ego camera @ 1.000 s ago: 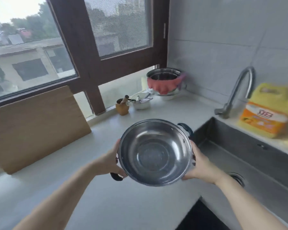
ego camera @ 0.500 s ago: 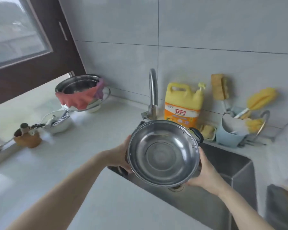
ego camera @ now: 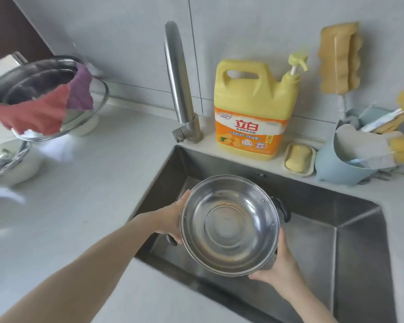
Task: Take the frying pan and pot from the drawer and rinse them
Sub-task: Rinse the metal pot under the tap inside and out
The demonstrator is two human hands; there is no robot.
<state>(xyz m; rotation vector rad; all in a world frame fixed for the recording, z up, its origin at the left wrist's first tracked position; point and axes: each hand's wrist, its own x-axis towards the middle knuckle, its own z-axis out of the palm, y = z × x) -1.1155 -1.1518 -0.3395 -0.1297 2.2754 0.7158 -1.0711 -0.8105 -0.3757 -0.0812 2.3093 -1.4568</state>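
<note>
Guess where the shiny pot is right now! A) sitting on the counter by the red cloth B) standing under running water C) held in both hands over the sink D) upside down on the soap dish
C: the left hand and right hand grip the pot on either side, tilted toward the camera above the sink; no water runs from the faucet.

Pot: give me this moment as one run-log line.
pot: empty, tilted, held over sink | left hand: grips rim | right hand: grips underside | faucet: no water visible
</note>
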